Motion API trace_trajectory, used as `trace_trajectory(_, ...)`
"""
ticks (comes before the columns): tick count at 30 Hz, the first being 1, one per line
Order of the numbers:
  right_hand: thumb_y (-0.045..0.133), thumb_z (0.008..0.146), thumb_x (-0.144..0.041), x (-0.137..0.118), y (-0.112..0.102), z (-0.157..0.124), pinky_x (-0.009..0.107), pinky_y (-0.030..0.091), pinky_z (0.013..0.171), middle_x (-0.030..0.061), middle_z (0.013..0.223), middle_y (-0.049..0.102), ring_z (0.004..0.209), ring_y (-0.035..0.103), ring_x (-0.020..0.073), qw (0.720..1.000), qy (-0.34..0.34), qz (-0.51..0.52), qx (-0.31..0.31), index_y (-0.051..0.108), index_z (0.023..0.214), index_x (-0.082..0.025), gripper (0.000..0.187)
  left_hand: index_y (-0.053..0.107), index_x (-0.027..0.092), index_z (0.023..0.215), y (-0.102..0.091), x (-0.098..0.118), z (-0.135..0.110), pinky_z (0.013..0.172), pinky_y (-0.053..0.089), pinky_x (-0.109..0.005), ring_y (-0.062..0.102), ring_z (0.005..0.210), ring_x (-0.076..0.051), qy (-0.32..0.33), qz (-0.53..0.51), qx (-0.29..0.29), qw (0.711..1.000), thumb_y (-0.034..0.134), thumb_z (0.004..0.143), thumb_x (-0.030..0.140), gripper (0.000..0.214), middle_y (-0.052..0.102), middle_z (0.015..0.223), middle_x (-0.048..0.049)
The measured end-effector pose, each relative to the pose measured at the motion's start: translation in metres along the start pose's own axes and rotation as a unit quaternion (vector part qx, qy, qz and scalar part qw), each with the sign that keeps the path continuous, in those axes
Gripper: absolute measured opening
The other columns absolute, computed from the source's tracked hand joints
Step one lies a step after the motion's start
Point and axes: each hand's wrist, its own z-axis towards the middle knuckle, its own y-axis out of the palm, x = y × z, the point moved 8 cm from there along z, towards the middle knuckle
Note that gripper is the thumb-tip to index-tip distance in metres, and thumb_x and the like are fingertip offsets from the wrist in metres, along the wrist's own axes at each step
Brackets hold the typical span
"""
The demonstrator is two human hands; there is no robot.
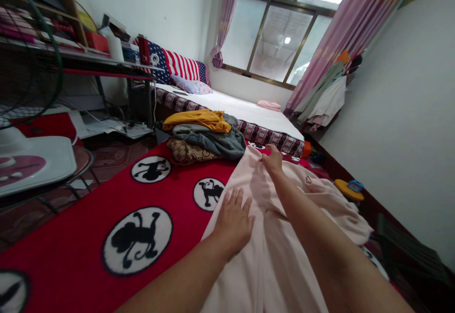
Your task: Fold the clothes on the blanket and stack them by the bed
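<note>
Left hand (234, 218) open, palm down, fingers slightly spread, flat on pale pink garment (245, 275). Right hand (273, 160) further off, at the garment's far end, fingers curled, thumb against the cloth, pinching it. Garment runs from the near edge of view to just short of the far bed, laid out over a red blanket (78, 237) with black monkey figures in white circles; its right part is bunched and wrinkled. Just beyond, left of the right hand, clothes heaped on the blanket: mustard garment (197, 120) on top, denim (227, 140) under it, brown patterned cloth (192, 152) at bottom. Far: bed with white sheet (231, 104), folded pink cloth (268, 105) on its right part, pillow (194, 85) at left. Far left: desk (99, 60) with white roll (115, 48), boxes, books. Near left: white tray (60, 156) with a pink patch. Right: yellow stool (348, 190), small blue object (355, 185) on top. Far right: clothes hanging (327, 100) by the purple curtain (341, 43), window (279, 43) left of it.
</note>
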Motion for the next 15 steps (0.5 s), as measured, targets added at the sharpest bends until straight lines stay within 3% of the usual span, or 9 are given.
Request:
trace_trajectory(3, 0.07, 0.065, -0.018, 0.019, 0.031, 0.008, 0.029, 0.054, 0.052, 0.0105, 0.101, 0.066, 0.06, 0.063, 0.0148, 0.987, 0.111, 0.104, -0.047, 0.049, 0.128, -0.013, 0.066, 0.042, 0.017, 0.146, 0.0, 0.0, 0.0, 0.12, 0.011, -0.05, 0.015, 0.147, -0.029, 0.005, -0.002, 0.0, 1.0, 0.033, 0.097, 0.045, 0.057, 0.024, 0.157, -0.0161)
trace_trajectory(5, 0.073, 0.063, -0.02, 0.028, 0.043, 0.011, 0.029, 0.054, 0.05, 0.0076, 0.085, 0.068, 0.054, 0.063, 0.0157, 0.983, 0.128, 0.108, -0.074, 0.055, 0.121, -0.01, 0.062, 0.042, 0.017, 0.146, 0.001, 0.0, 0.0, 0.12, 0.011, -0.05, 0.013, 0.147, -0.029, 0.003, -0.004, 0.0, 1.0, 0.033, 0.097, 0.045, 0.057, 0.023, 0.157, -0.0163)
trace_trajectory(7, 0.07, 0.064, -0.022, 0.032, 0.047, 0.014, 0.031, 0.055, 0.056, 0.0067, 0.076, 0.068, 0.061, 0.065, 0.0193, 0.987, 0.11, 0.089, -0.077, 0.062, 0.108, -0.009, 0.047, 0.041, 0.019, 0.147, 0.002, 0.0, 0.0, 0.12, 0.011, -0.051, 0.011, 0.147, -0.031, 0.003, -0.005, 0.005, 1.0, 0.035, 0.097, 0.046, 0.057, 0.021, 0.158, -0.0157)
trace_trajectory(9, 0.063, 0.069, -0.023, 0.035, 0.051, 0.012, 0.034, 0.056, 0.068, 0.0087, 0.082, 0.07, 0.076, 0.068, 0.0226, 0.992, 0.082, 0.066, -0.069, 0.065, 0.103, -0.01, 0.037, 0.041, 0.021, 0.147, 0.002, 0.0, 0.0, 0.12, 0.011, -0.051, 0.01, 0.147, -0.031, 0.007, -0.005, 0.011, 1.0, 0.036, 0.096, 0.046, 0.056, 0.02, 0.158, -0.0143)
trace_trajectory(15, 0.051, 0.068, -0.013, 0.016, 0.092, -0.015, 0.042, 0.047, 0.097, 0.0122, 0.106, 0.07, 0.102, 0.063, 0.0258, 0.987, -0.038, -0.022, -0.156, 0.065, 0.108, -0.011, 0.042, 0.045, 0.025, 0.144, 0.003, 0.0, 0.0, 0.12, 0.013, -0.052, 0.014, 0.147, -0.03, 0.017, 0.005, 0.031, 0.999, 0.038, 0.096, 0.045, 0.053, 0.026, 0.157, -0.0107)
